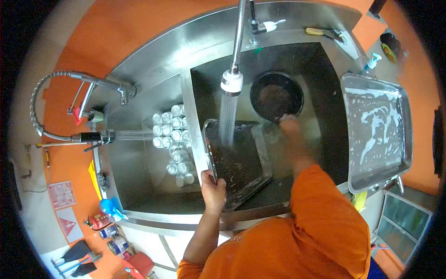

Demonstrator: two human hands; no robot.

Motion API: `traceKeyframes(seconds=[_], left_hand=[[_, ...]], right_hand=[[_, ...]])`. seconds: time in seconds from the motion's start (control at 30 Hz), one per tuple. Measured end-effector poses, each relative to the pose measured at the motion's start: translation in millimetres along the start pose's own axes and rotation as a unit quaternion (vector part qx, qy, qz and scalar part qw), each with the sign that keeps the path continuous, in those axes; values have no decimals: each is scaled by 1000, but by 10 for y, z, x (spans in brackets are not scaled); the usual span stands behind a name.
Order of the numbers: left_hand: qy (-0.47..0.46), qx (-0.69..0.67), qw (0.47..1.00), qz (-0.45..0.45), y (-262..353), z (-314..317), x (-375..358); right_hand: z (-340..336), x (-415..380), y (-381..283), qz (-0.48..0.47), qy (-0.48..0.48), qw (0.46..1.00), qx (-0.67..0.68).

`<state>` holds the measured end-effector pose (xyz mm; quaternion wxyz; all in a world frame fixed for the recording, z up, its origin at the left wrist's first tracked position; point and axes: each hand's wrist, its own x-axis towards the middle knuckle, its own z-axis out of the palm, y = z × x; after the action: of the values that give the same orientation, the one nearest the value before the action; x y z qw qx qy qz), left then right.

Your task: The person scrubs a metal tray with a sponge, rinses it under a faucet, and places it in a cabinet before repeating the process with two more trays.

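Nearest, the left hand holds a dark, rectangular metal tray by its left rim, thumb over the edge, towards the near end. The tray appears tilted in the deep steel basin; it lies ahead and to the right of that grip, its long axis running roughly near to far. Farther in, the blurred right hand is at the near rim of a round black pan; whether its fingers hold anything I cannot tell. The left hand is nearer the tray. Above, a white-tipped spray head pours water onto the tray's far part.
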<state>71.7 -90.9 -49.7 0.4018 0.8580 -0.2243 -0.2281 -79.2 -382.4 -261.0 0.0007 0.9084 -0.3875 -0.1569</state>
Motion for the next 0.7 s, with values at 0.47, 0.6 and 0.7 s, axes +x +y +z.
traceKeyframes(seconds=[0.47, 0.6, 0.7], left_hand=[[-129, -37, 990, -51, 168, 461, 221], [-114, -68, 990, -46, 110, 549, 100], [-108, -46, 993, -2, 16, 573, 61]], right_hand=[[-1554, 109, -1037, -35, -53, 560, 826], [-1975, 270, -1161, -134, -113, 634, 753], [-2013, 296, -1216, -123, -128, 679, 713]])
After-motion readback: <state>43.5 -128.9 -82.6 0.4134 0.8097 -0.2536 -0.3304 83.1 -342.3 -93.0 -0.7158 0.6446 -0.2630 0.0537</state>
